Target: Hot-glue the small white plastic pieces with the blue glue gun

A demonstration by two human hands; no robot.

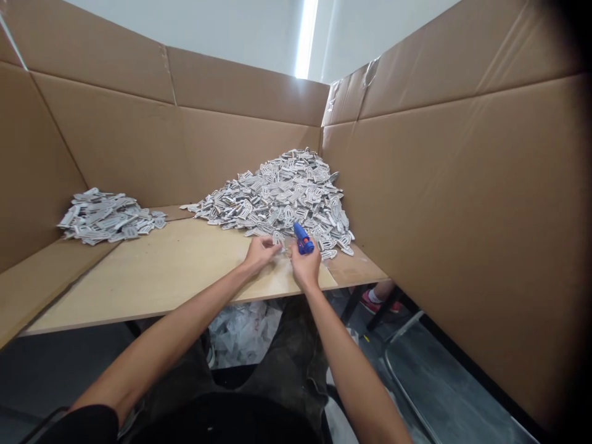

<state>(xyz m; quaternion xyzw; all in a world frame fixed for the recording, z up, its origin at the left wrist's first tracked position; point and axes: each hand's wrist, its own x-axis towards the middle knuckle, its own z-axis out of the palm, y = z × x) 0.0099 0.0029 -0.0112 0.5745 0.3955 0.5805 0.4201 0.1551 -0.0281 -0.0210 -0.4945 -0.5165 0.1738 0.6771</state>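
Note:
My left hand (260,253) is closed, pinching a small light-grey slotted piece (279,238) between thumb and fingers just above the board. Close beside it, my right hand (306,264) is wrapped round a blue hand tool (301,237) with a small orange-red part. The tool points away from me, and its exact kind cannot be made out. Both hands are over the front right of the wooden board, in front of a large pile of similar grey slotted pieces (287,191).
A smaller pile of grey pieces (105,216) sits at the left. Tall cardboard walls (250,129) surround the pale wooden board (176,265). Below the edge are a bag of clear plastic scraps (245,333), a metal-framed chair (439,376) and another person's pink shoe (370,303).

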